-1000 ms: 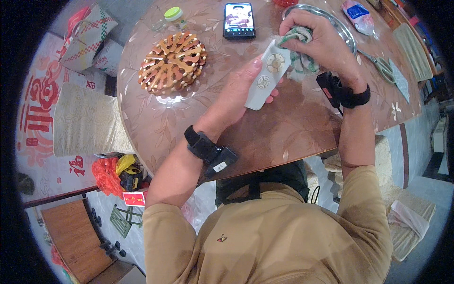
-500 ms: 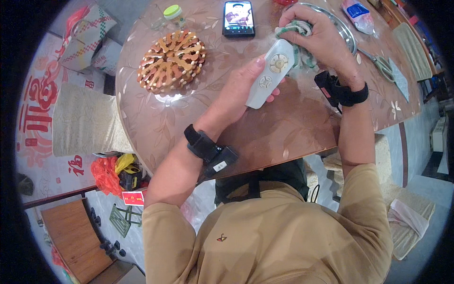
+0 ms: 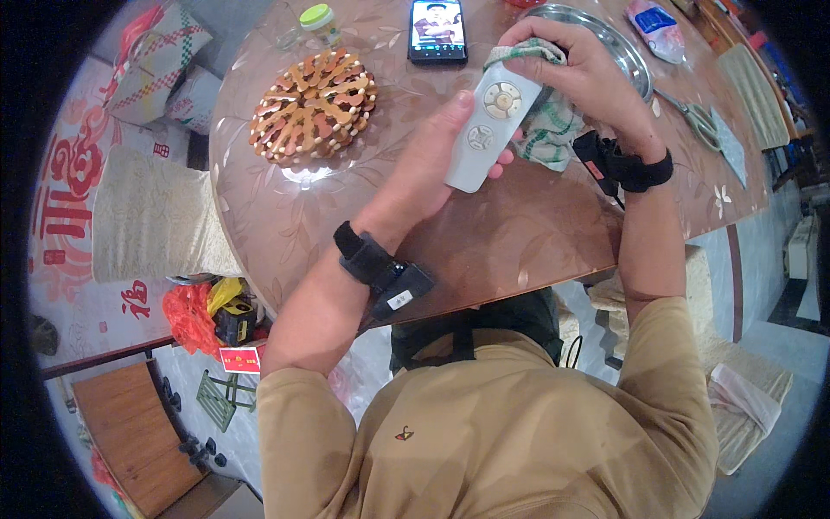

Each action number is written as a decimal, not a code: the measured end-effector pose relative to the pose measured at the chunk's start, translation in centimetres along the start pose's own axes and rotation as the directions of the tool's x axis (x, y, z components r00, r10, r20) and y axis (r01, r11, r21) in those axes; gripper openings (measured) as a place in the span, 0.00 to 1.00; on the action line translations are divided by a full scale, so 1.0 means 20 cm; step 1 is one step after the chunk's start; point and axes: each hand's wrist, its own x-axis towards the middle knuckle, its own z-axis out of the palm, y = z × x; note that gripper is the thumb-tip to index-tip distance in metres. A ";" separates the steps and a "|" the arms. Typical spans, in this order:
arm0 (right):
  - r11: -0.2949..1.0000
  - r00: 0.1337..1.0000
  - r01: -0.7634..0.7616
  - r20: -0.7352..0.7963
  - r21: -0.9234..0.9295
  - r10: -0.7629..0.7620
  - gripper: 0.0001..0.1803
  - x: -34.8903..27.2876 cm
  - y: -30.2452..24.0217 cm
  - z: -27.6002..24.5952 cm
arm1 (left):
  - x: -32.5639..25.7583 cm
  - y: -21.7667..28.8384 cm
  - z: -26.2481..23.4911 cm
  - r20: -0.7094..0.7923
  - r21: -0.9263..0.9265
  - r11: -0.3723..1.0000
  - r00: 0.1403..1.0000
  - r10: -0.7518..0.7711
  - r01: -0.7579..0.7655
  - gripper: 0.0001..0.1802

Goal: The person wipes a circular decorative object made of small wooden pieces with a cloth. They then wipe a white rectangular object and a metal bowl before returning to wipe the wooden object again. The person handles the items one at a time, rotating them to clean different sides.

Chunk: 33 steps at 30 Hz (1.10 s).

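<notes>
My left hand (image 3: 441,156) holds a long white remote control (image 3: 488,130) from beneath, face up, above the brown round table (image 3: 484,242). My right hand (image 3: 588,73) presses a green-and-white checked cloth (image 3: 545,121) against the remote's far end and right side. Both wrists carry black bands. The cloth hangs down beside the remote under my right palm.
A round wooden beaded trivet (image 3: 313,104) lies left of the hands. A lit phone (image 3: 437,30), a small green-lidded jar (image 3: 318,19), a metal tray (image 3: 605,39), a blue packet (image 3: 655,26) and scissors (image 3: 696,117) lie beyond. Cushioned chairs (image 3: 147,216) stand around.
The cloth in my right hand has slid along the remote's far end; the remote has tilted slightly in my left hand. Nothing else on the table has moved.
</notes>
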 end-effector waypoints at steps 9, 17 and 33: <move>0.997 0.997 0.002 -0.075 -0.076 -0.007 0.08 0.01 0.01 0.03 | -0.01 -0.01 0.00 -0.019 -0.218 0.976 1.000 -0.005 0.001 0.33; 0.993 0.988 -0.080 -0.139 -0.087 0.067 0.09 -0.02 -0.03 -0.04 | -0.01 0.00 -0.01 -0.103 -0.273 0.961 0.995 0.018 -0.046 0.31; 0.940 0.981 0.195 0.058 -0.281 -0.187 0.12 -0.01 -0.01 0.06 | 0.03 -0.03 -0.10 -0.058 -0.329 0.941 0.996 0.061 -0.077 0.27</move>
